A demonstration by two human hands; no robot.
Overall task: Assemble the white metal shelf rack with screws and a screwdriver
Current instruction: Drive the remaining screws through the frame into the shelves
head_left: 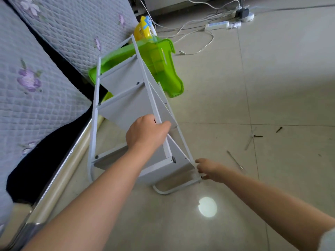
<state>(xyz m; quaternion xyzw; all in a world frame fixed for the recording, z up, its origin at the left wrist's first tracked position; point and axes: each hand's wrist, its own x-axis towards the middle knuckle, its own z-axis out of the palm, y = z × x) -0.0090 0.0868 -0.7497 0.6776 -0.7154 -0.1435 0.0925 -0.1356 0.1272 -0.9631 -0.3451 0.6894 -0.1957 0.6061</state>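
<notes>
The white metal shelf rack (126,105) lies tilted on the tiled floor, with several grey-white shelf panels joined between two tube side frames. My left hand (145,133) grips the upper side rail about midway along it. My right hand (208,170) pinches the lower corner of the right frame where the bottom shelf meets the curved foot. Two dark screws (258,136) lie loose on the floor to the right. A thin metal rod-like tool (235,161), perhaps the screwdriver, lies on the floor just right of my right hand.
A bed with a quilted floral cover (36,69) runs along the left, its metal rail (59,174) close to the rack. A green plastic stool (163,66) and a yellow toy (143,29) lie behind the rack. Power strips and cables (217,25) sprawl at the far side.
</notes>
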